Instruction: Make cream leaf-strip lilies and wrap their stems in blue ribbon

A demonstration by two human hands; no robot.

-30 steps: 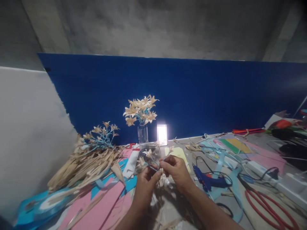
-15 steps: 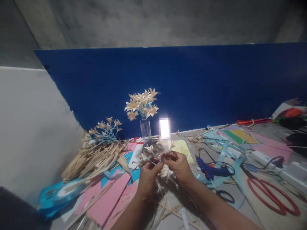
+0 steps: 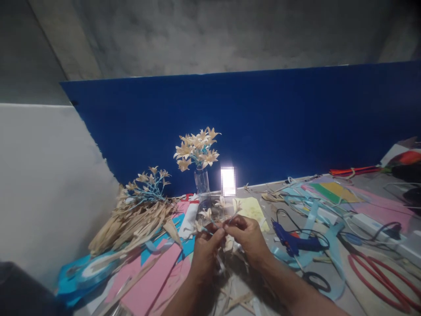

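Spanning the far edge of the counter (image 3: 329,281), blue backboard (image 3: 263,123), behind all else. Nearer than the glass vase (image 3: 201,182) and to its left, heap of dried leaf strips (image 3: 138,221) topped by a finished spray of pale flowers on blue stems (image 3: 148,182); nearer again, pink paper sheets (image 3: 144,281) and a blue ribbon roll (image 3: 85,274). In the glass vase itself, a finished bouquet (image 3: 197,149) of the same pale flowers, standing upright. Right of the vase and nearer, blue glue gun (image 3: 291,241) with black cord, then red-handled scissors (image 3: 378,274) well apart to the right.

Directly in front of the vase, left hand (image 3: 205,252) and right hand (image 3: 248,237) brought together, fingertips pinched on a small flower sprig (image 3: 210,217) held just above the counter, thin blue stem running between the two hands. Both hands closed on the sprig, touching each other at the fingertips.

Judged from the layout: two bunches complete, a third sprig under assembly with only a few blossoms attached, and ample leaf strip remaining unused beside the vase.
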